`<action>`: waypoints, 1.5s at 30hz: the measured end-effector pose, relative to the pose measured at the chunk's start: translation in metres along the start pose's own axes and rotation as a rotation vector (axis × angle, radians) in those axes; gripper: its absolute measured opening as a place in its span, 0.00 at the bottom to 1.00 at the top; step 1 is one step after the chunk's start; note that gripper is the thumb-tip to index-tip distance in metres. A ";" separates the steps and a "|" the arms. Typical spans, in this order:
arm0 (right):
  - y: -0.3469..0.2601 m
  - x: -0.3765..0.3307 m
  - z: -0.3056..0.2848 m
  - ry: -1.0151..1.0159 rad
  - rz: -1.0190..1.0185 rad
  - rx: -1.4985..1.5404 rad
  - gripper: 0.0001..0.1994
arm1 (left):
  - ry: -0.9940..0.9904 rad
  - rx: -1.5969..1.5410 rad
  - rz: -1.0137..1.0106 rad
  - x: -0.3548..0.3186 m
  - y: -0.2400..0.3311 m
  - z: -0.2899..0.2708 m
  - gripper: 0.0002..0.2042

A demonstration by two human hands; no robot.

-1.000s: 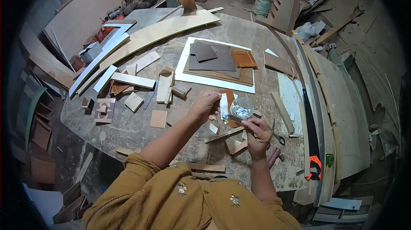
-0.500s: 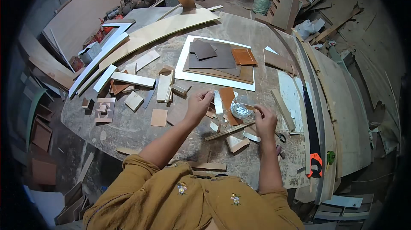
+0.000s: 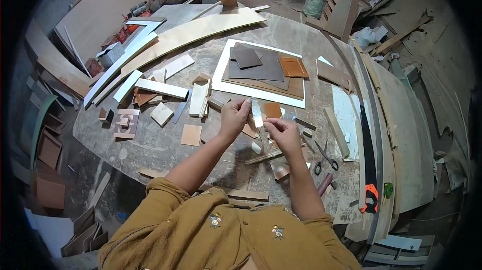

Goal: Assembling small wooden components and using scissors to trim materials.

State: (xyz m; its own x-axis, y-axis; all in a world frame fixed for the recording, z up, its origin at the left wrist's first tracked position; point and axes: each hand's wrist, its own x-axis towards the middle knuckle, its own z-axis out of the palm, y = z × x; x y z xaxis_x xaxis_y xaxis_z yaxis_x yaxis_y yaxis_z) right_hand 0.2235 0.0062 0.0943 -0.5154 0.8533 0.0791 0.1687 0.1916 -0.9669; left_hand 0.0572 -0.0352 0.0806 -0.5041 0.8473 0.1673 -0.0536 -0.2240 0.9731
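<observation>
My left hand (image 3: 234, 118) is raised over the workbench, thumb and finger closed on the upper part of a narrow, shiny whitish strip (image 3: 257, 115). At the strip's lower end, my right hand (image 3: 284, 136) pinches with thumb and forefinger. I cannot tell what the strip is made of. Beyond the hands lies an orange-brown panel piece (image 3: 272, 110), partly covered by the right hand. Black-handled scissors (image 3: 326, 158) rest to the right of my right forearm. Below the hands lie a thin wooden stick (image 3: 263, 157) and a small block (image 3: 279, 170).
Stacked flat sheets (image 3: 258, 69) lie at the bench's far middle. A handsaw (image 3: 369, 169) and green tape measure (image 3: 387, 190) are at the right edge. To the left are a patterned square piece (image 3: 125, 124), a pale square tile (image 3: 191, 135) and long boards (image 3: 181, 36).
My right hand has moved left to the strip's lower end. The clear round thing it held no longer shows. The scissors are now in fuller view.
</observation>
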 end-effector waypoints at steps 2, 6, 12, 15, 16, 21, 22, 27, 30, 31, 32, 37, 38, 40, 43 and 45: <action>-0.006 -0.001 0.004 -0.085 0.148 0.236 0.10 | -0.006 0.008 0.003 0.001 -0.001 -0.002 0.16; -0.007 0.005 0.005 -0.113 0.215 0.312 0.07 | -0.011 0.004 -0.051 0.004 0.002 -0.006 0.12; 0.013 0.029 0.015 -0.104 0.218 0.275 0.06 | -0.065 -0.051 -0.061 0.022 -0.009 -0.016 0.09; 0.023 0.048 0.020 -0.023 0.109 0.098 0.06 | -0.122 0.016 -0.073 0.036 -0.008 -0.021 0.10; 0.024 0.054 0.023 0.041 0.054 -0.003 0.06 | -0.127 -0.029 -0.029 0.043 -0.009 -0.022 0.10; 0.042 0.082 0.027 0.246 -0.230 -0.320 0.05 | -0.211 0.067 -0.098 0.069 -0.017 -0.028 0.10; 0.047 0.086 0.028 0.259 -0.258 -0.368 0.05 | -0.233 0.086 -0.081 0.074 -0.020 -0.029 0.10; 0.071 0.089 0.038 0.229 -0.289 -0.466 0.04 | -0.282 0.155 -0.031 0.079 -0.041 -0.036 0.08; 0.080 0.086 0.042 0.210 -0.260 -0.516 0.04 | -0.350 0.201 -0.086 0.080 -0.052 -0.041 0.09; 0.078 0.084 0.044 0.205 -0.258 -0.524 0.04 | -0.347 0.192 -0.110 0.079 -0.056 -0.044 0.09; 0.076 0.081 0.046 0.200 -0.255 -0.532 0.04 | -0.357 0.194 -0.101 0.079 -0.060 -0.046 0.09; 0.074 0.076 0.046 0.131 -0.178 -0.617 0.04 | -0.392 0.261 -0.164 0.078 -0.064 -0.043 0.09; 0.072 0.075 0.047 0.123 -0.158 -0.650 0.04 | -0.395 0.235 -0.185 0.078 -0.066 -0.044 0.09; 0.078 0.076 0.049 0.117 -0.161 -0.621 0.04 | -0.399 0.200 -0.217 0.077 -0.069 -0.043 0.10; 0.082 0.074 0.049 0.110 -0.136 -0.633 0.05 | -0.385 0.145 -0.224 0.074 -0.071 -0.042 0.11; 0.085 0.073 0.047 0.103 -0.107 -0.630 0.06 | -0.410 0.196 -0.278 0.073 -0.069 -0.042 0.10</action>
State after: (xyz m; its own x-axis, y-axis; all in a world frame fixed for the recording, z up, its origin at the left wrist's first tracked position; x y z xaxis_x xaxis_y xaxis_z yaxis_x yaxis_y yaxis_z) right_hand 0.1605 0.0620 0.0061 -0.4786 0.8500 0.2201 0.5980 0.4991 -0.6272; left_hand -0.0123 0.0219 0.0192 -0.1135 0.9893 -0.0912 0.0449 0.0968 0.9943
